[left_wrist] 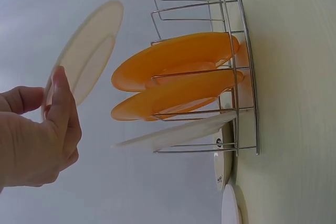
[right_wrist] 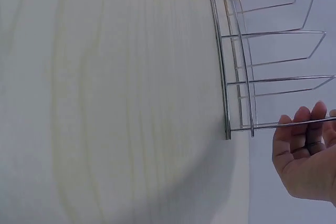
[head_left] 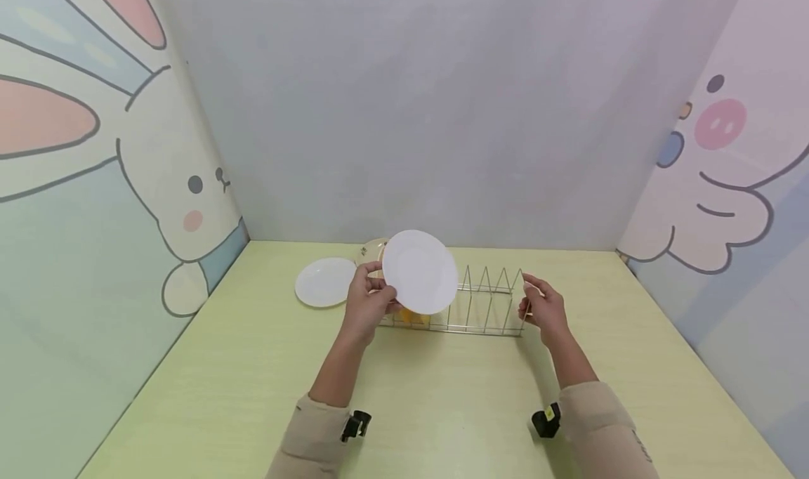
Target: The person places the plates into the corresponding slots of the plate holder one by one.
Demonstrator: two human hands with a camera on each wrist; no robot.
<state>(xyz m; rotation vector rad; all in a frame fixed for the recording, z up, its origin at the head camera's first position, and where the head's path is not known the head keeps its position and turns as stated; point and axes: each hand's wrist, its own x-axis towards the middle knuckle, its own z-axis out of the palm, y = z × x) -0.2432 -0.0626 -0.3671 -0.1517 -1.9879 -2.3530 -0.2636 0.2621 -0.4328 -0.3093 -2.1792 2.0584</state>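
My left hand (head_left: 366, 305) pinches a white plate (head_left: 420, 272) by its left edge and holds it tilted above the wire dish rack (head_left: 477, 333). In the left wrist view, two orange plates (left_wrist: 176, 59) stand in neighbouring slots of the rack, with a white plate (left_wrist: 181, 134) in the end slot beside them. The held plate is apart from these. At the rack's right end, my right hand (head_left: 546, 310) grips the end wire with curled fingers. The slots near that hand hold no plates. In the head view, the held plate and left hand hide much of the rack's left part.
Left of the rack a white plate (head_left: 325, 282) lies on the pale yellow table (head_left: 442, 402). A cream plate with a printed pattern (head_left: 371, 249) is partly hidden behind the left hand. A grey wall (head_left: 404, 114) closes off the back, and cartoon-printed walls flank the table.
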